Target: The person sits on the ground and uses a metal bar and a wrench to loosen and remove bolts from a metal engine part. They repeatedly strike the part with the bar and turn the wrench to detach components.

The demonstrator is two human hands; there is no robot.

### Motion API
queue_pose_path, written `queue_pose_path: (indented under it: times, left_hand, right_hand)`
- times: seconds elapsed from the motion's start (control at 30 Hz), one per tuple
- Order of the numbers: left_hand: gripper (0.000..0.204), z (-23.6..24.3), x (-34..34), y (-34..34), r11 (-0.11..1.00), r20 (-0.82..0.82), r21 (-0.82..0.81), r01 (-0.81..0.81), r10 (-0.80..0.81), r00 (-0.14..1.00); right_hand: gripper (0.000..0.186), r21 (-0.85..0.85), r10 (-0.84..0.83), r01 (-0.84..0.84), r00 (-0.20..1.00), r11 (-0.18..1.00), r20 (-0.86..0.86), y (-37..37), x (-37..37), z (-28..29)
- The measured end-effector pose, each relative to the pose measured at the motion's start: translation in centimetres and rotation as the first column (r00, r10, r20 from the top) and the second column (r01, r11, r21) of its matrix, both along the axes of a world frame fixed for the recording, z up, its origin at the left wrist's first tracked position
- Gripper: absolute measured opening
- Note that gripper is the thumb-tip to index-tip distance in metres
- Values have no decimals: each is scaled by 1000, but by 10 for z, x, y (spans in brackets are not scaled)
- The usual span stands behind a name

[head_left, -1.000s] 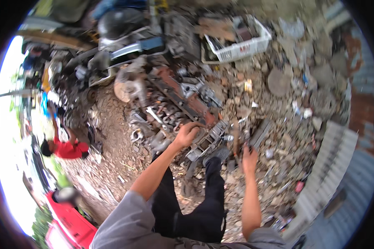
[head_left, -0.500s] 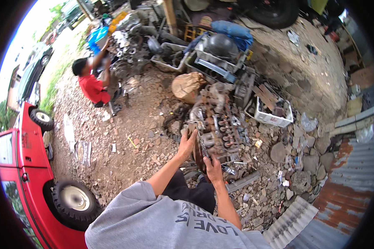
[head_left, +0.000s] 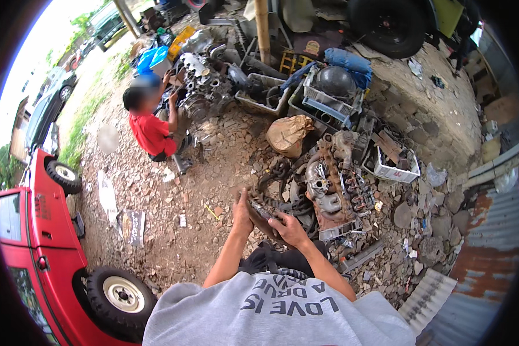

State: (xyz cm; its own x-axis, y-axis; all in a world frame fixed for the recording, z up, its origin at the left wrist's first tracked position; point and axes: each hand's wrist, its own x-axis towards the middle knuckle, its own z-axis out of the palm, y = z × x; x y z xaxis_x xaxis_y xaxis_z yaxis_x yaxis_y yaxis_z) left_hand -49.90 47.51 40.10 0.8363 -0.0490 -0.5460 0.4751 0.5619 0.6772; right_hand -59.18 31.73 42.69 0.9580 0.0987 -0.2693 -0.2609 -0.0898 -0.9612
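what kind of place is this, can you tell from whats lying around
Probably an open-air vehicle repair or salvage yard: a partly stripped engine lies on the stony ground, a white crate of parts sits beyond it, and a red vehicle stands at the left.

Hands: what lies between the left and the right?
A dark, elongated part lies between the left hand and right hand, touching both, in the head view.
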Motion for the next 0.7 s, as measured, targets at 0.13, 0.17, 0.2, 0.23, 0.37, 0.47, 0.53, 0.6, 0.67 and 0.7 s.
queue_pose_path:
  times: [0.13,0.17,0.2,0.23,0.37,0.47,0.53,0.6,0.67,0.7]
  left_hand:
    - [34,1,35,-19,996,-15,-94,-2,1,1000]
    - [35,-6,45,-28,992,12,-127,13,-11,1000]
    - [34,9,52,-47,992,8,-119,39,-38,999]
    - [31,17,61,-59,992,-5,-101,73,-74,997]
    - [25,22,96,-93,980,-30,-20,197,-197,980]
    - [26,16,122,-103,967,-39,-112,229,-234,971]
    - [25,7,139,-93,960,-60,-92,265,-271,961]
    - [25,4,158,-87,947,-57,-1,322,-321,945]
    - [28,10,174,-79,911,-82,52,408,-404,911]
    - [29,16,185,-77,891,-90,77,447,-440,893]
  right_hand:
    - [34,-50,-90,90,996,995,0,-13,24,24]
    - [34,-40,-129,129,992,991,-9,-18,28,29]
    - [36,-24,-196,195,980,980,-38,-29,31,38]
    - [36,-31,-231,230,973,973,-16,-39,37,29]
    - [35,-20,-364,365,931,931,33,-70,56,16]
    - [33,-19,-404,404,915,914,14,-91,75,6]
    - [33,10,-431,431,902,902,-12,-89,87,9]
    - [33,8,-482,484,874,875,-62,-91,100,17]
    - [32,-42,-522,521,851,853,-48,-90,110,2]
    - [33,-35,-538,537,839,843,-76,-87,119,5]
